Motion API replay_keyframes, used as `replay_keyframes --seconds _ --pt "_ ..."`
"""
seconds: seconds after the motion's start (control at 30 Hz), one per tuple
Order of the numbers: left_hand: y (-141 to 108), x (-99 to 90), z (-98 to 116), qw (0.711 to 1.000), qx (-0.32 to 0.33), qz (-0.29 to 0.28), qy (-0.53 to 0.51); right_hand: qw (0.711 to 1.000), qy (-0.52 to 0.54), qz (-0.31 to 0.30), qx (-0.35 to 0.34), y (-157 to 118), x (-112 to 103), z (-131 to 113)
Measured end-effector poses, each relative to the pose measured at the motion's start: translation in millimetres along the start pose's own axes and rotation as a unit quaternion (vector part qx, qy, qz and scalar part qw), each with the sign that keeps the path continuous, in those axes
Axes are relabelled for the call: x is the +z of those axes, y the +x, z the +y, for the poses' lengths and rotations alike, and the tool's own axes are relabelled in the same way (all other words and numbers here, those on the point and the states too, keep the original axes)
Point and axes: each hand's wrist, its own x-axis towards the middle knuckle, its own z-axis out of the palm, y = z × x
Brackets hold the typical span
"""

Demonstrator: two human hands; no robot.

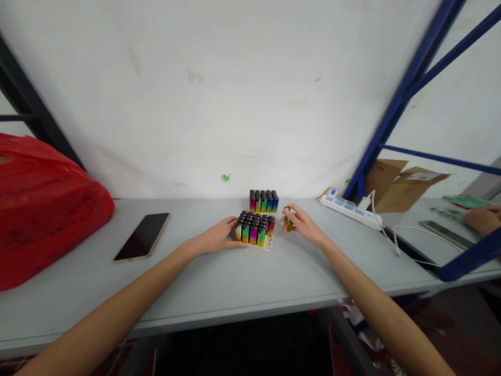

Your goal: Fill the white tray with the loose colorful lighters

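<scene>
A pale tray [268, 244] on the grey table is packed with colourful lighters [253, 234] with black tops, standing upright in rows. Bare slots show at its right front corner. My left hand [219, 236] grips the tray's left side, the thumb along the front edge and the fingers behind. To the right of the tray, my right hand [300, 223] is closed around green and gold lighters [288, 222]; how many is hidden by the fingers. Behind the tray, close to the wall, stands a second block of lighters [264, 201].
A dark phone [143, 237] lies at left, beside a big red plastic bag [47, 209]. At right are a white power strip [350, 210] with cables, a blue metal frame [395, 109] and an open cardboard box [403, 188]. Another person's hand [483, 219] shows at the far right.
</scene>
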Motion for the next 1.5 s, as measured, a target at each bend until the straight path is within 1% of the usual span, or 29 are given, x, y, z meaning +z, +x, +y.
replay_keyframes --seconds 0.07,0.13,0.2,0.33,0.43,0.5,0.67,0.77,0.83,0.93,0.97,1.03,1.1,1.17,1.23,1.3,1.37,1.5 --pt "-0.3 0.1 -0.2 1.0 0.002 -0.001 -0.002 0.998 0.053 -0.005 0.012 -1.5 7.0 -2.9" --pt "-0.3 0.5 -0.8 1.0 0.003 0.0 -0.004 0.996 0.087 0.009 0.018 -1.3 11.7 -4.1" --pt "-0.1 1.2 -1.9 1.0 0.002 0.003 -0.006 0.993 0.104 0.028 0.038 0.5 14.6 -3.1" --pt "-0.1 2.2 -3.7 1.0 -0.003 0.004 0.003 0.989 0.083 0.046 0.113 5.1 17.9 3.9" --pt "-0.2 1.9 -2.9 1.0 0.005 0.006 0.003 0.988 0.044 0.076 0.124 6.3 20.5 9.5" --pt "-0.2 1.5 -1.9 1.0 0.008 0.003 0.003 0.99 0.02 0.086 0.109 5.9 22.4 12.4" --pt "-0.2 1.8 -1.4 1.0 0.001 0.004 0.005 0.995 -0.029 0.053 0.077 6.4 25.7 15.6" --pt "-0.3 1.5 -2.3 1.0 0.014 0.011 -0.002 0.996 -0.033 0.047 0.074 7.8 25.9 14.7" --pt "-0.3 1.2 -2.7 1.0 0.019 0.011 -0.005 0.997 -0.02 0.039 0.06 7.5 25.1 12.8" --pt "-0.2 1.0 -2.5 1.0 0.017 0.011 -0.006 0.999 -0.003 0.032 0.009 4.1 21.5 7.3" --pt "-0.2 1.0 -2.1 1.0 0.016 0.01 -0.006 0.999 -0.011 0.032 -0.012 2.5 19.6 4.7" --pt "-0.2 1.0 -1.1 1.0 0.013 0.008 -0.005 0.996 -0.061 0.032 -0.053 -0.9 15.0 -1.3" --pt "-0.4 1.0 0.0 1.0 0.01 0.004 -0.002 0.984 -0.137 0.048 -0.104 -3.7 10.9 -7.3" --pt "-0.6 1.0 0.9 1.0 0.011 0.006 -0.003 0.959 -0.218 0.072 -0.168 -5.7 9.1 -11.6" --pt "-0.8 0.9 1.4 1.0 0.014 0.01 -0.005 0.931 -0.284 0.079 -0.215 -7.5 10.8 -13.5" --pt "-1.1 0.7 2.0 1.0 0.016 0.01 -0.004 0.921 -0.321 0.058 -0.214 -9.6 15.6 -13.6" --pt "-1.2 0.4 2.9 1.0 0.013 0.007 0.0 0.928 -0.323 0.037 -0.184 -11.6 21.7 -13.0" --pt "-1.4 -0.2 4.5 1.0 0.015 0.01 -0.004 0.939 -0.308 0.023 -0.149 -12.5 30.2 -12.4"
